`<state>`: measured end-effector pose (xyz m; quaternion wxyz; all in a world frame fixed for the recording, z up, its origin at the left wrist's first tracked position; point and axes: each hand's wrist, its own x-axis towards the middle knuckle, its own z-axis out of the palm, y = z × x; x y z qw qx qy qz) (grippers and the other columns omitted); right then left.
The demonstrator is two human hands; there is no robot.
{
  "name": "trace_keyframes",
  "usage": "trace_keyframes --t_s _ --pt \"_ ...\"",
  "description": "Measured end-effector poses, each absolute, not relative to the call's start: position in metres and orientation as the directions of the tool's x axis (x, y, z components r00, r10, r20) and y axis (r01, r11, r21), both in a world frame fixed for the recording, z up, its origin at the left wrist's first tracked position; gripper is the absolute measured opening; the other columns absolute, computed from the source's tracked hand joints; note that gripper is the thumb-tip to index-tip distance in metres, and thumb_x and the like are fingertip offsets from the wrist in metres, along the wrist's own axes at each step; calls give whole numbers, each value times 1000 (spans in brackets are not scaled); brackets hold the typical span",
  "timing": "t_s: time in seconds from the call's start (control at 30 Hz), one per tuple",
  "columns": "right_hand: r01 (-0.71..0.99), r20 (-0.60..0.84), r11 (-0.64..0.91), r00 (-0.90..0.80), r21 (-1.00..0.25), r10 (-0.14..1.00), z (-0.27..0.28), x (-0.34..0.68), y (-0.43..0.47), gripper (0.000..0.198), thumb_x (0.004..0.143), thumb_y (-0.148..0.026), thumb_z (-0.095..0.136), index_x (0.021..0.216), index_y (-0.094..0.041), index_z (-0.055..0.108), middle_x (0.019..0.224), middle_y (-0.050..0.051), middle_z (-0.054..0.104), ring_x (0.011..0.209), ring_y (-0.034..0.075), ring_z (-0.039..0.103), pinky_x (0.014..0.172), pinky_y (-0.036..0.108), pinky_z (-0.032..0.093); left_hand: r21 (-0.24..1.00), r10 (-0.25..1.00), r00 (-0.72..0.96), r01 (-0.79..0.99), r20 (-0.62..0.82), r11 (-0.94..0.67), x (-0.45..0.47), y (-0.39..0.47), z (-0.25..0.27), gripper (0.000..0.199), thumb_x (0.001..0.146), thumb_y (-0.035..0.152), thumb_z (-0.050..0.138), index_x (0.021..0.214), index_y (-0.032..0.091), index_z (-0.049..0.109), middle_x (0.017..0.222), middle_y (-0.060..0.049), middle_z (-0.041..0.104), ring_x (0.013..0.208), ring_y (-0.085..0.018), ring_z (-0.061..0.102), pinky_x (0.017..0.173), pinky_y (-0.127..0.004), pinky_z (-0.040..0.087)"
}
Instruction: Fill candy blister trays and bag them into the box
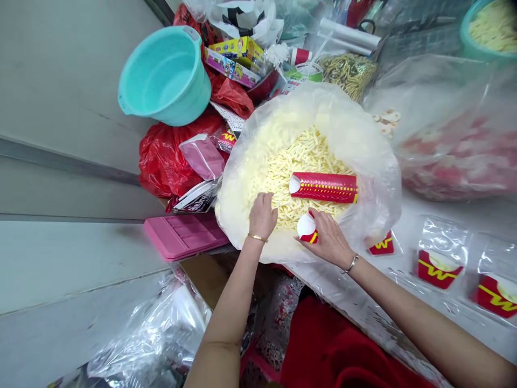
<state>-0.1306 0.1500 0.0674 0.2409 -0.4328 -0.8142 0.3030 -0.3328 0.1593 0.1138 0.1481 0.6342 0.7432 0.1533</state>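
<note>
My right hand (329, 237) is closed around a small red-and-yellow paper fry box (309, 228), its white inner side facing up. My left hand (262, 215) rests at the near left edge of the heap of pale toy French fries (283, 167); its fingers are bent, with a gap between thumb and forefinger, and I see nothing held between them. The fries lie in a large clear plastic bag (375, 140) with its mouth spread wide. On top of the fries lies a long nested stack of red fry boxes (327, 187), just beyond my right hand.
Left of the bag are a turquoise basin (161, 75), red plastic bags (169, 156) and pink trays (186, 234). Packed fry boxes (440, 268) in clear sleeves line the table's right side. Behind them sits a big bag of pink-and-white pieces (460, 156). Another basin (468, 37) holds pale pieces.
</note>
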Motion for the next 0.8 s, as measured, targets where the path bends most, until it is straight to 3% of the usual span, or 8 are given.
trace_keyframes --t_s 0.07,0.13,0.27,0.37,0.43,0.53,0.67,0.8 --pt "546 103 402 -496 -735 862 62 -123 142 80 76 -45 63 139 -9 30 120 19 50 108 34 47 95 50 42 244 986 -158 955 -50 166 -343 168 106 41 76 14 60 115 19 49 115 -12 52 104 -25 53 86 -36 43" --pt "519 96 389 -503 -761 859 62 -118 137 79 75 -41 63 139 -11 29 121 19 49 110 34 47 94 51 43 215 979 -181 957 -90 196 -352 175 98 29 79 16 56 107 19 53 109 -11 54 100 -24 54 82 -34 44" --pt "447 125 379 -499 -810 857 64 -116 136 76 76 -36 63 140 -15 27 122 16 49 113 32 48 97 50 43 562 954 -295 779 -61 277 -357 176 95 4 82 21 51 84 19 55 85 -3 57 79 -15 56 71 -26 44" --pt "446 130 361 -468 -819 874 66 -122 142 79 77 -33 64 142 -15 24 122 15 48 114 31 47 99 48 42 869 880 -396 301 -261 393 -352 169 108 16 75 29 61 82 18 52 71 2 56 57 -8 48 55 -21 38" --pt "458 125 360 -467 -813 876 67 -129 147 80 76 -32 64 143 -14 24 121 16 49 113 31 47 99 49 42 903 850 -340 6 -402 430 -345 163 120 27 70 33 67 86 18 51 71 3 57 51 -5 45 49 -19 32" --pt "453 125 366 -478 -813 869 71 -144 152 78 76 -28 63 142 -13 25 118 16 49 112 32 48 97 49 44 885 855 -229 -146 -466 443 -331 155 129 32 69 35 70 89 19 51 74 3 58 50 -4 46 46 -17 28" --pt "419 146 344 -437 -841 888 76 -158 151 74 75 -25 63 139 -15 28 120 16 49 112 31 48 97 49 43 910 919 -192 170 -345 378 -319 146 127 25 74 37 67 85 18 55 78 1 58 59 -8 50 55 -21 40" --pt "423 151 331 -404 -844 902 74 -157 149 67 76 -23 60 136 -17 31 118 14 50 110 31 49 96 49 44 760 989 -31 636 -147 133 -314 140 130 18 79 33 64 90 19 61 89 -3 61 73 -13 54 69 -25 44"
